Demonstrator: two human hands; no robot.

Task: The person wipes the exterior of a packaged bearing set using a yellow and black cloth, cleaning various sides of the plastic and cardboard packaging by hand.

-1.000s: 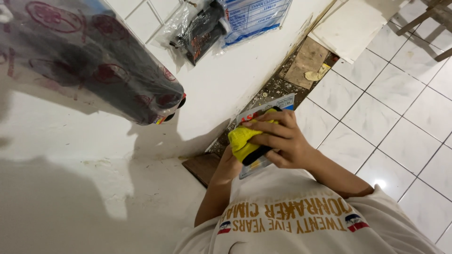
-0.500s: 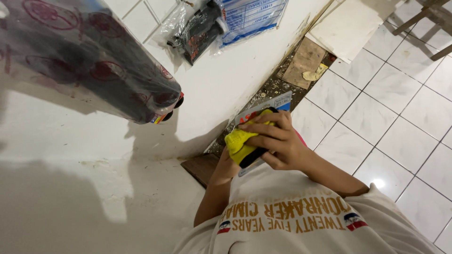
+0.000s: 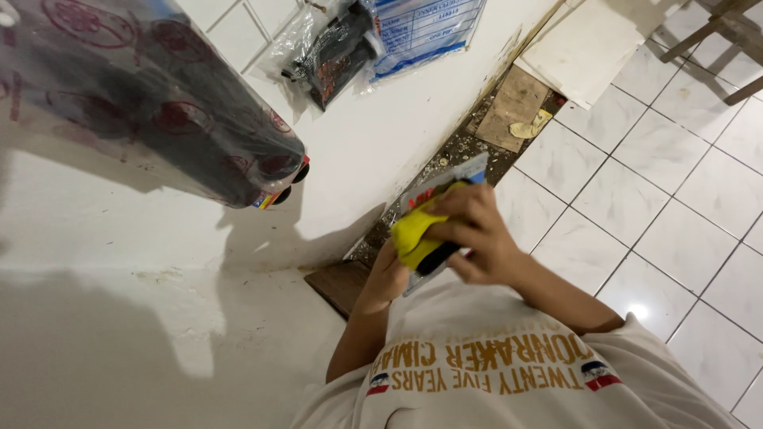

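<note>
Both hands, right hand (image 3: 477,234) and left hand (image 3: 389,274), as before clamped around the yellow tool (image 3: 417,234).

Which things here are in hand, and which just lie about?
In hand: yellow-and-black tool in flat plastic packet, held by right hand and left hand.
Lying about: dark wrapped roll, bagged dark item, brown board piece.

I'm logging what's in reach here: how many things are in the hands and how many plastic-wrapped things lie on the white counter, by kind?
Yellow tool with black handle, in the right hand: 1
Flat printed packet, at the left hand: 1
Large wrapped dark bundle: 1
Small clear bag of dark parts: 1
Blue-printed packet: 1
Total: 5
</note>
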